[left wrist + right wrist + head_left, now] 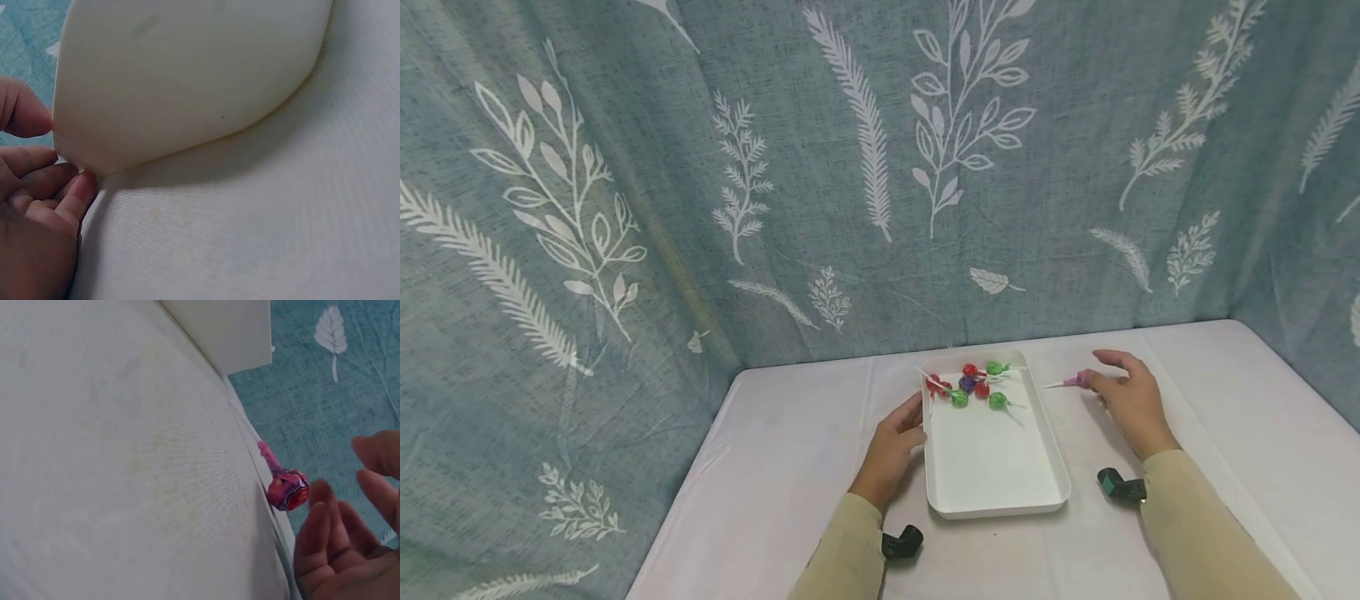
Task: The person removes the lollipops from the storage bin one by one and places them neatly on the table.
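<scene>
A white rectangular tray (992,467) lies on the table, with several wrapped lollipops in its far half: red ones (982,390), green ones (997,401) and a purple one (967,384). My left hand (891,450) grips the tray's left wall; in the left wrist view its fingertips (84,187) meet the tray's lower edge. Right of the tray is a pink lollipop (1082,379), its white stick pointing toward the tray. Beside this lollipop my right hand (1131,404) hovers with thumb and fingers spread apart. The right wrist view shows the pink wrapper (289,489) close to the fingertips, not enclosed by them.
A pale cloth covers the table (790,467). Behind and at both sides hangs a blue-green curtain (850,167) with white leaf prints. Black wrist devices show near the left sleeve (846,542) and the right sleeve (1202,517).
</scene>
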Demonstrator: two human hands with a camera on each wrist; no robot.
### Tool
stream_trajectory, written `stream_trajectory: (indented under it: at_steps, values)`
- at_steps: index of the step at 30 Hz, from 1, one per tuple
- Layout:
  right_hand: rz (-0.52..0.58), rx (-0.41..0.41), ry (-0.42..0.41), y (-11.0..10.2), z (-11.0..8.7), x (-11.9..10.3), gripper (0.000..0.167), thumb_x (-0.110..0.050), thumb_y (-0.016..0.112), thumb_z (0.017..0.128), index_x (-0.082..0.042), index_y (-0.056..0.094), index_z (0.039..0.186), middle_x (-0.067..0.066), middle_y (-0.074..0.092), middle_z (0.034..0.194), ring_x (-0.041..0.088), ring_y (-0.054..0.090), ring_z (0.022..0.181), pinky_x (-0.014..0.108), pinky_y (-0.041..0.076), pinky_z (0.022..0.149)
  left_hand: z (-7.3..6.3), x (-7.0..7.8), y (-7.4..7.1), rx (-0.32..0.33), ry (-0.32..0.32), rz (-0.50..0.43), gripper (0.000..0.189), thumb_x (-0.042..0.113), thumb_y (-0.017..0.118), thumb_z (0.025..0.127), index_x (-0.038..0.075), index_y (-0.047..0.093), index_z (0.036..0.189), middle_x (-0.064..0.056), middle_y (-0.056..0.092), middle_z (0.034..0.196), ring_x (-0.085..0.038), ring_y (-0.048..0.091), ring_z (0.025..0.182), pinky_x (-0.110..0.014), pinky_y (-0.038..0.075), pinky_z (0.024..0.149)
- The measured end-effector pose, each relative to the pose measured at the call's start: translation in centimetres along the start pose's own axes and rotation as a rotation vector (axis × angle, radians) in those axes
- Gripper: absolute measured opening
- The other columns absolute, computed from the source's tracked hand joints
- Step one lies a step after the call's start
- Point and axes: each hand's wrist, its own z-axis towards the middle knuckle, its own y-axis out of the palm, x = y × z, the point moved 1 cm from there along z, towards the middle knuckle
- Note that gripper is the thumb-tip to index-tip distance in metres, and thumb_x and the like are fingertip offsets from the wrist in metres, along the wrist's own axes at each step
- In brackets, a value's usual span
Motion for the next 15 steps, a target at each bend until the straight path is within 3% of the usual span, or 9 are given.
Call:
stream_trajectory:
  at_steps: [6, 15]
  values:
    - [0.027, 0.069, -0.066, 0.3, -0.1, -1.5, 0.050, -0.029, 0.066, 0.109, 0.000, 0.058, 0.149, 0.022, 0.061, 0.136, 0.020, 0.065, 0.091, 0.021, 0.052, 0.067, 0.1, 0.2, -0.1, 0.001, 0.000, -0.008, 0.074, 0.000, 0.058, 0.092, 0.002, 0.046, 0.164, -0.013, 0.050, 0.165, -0.033, 0.044, 0.153, -0.054, 0.031, 0.125]
    - [0.139, 0.001, -0.165, 1.4, -0.5, -3.3, 0.059, -0.022, 0.069, 0.108, 0.002, 0.048, 0.158, 0.024, 0.054, 0.151, 0.005, 0.067, 0.098, 0.015, 0.056, 0.081, 0.2, 0.1, 0.1, 0.009, -0.011, -0.020, 0.076, -0.001, 0.059, 0.089, 0.003, 0.047, 0.164, -0.011, 0.051, 0.164, -0.032, 0.046, 0.152, -0.054, 0.033, 0.124]
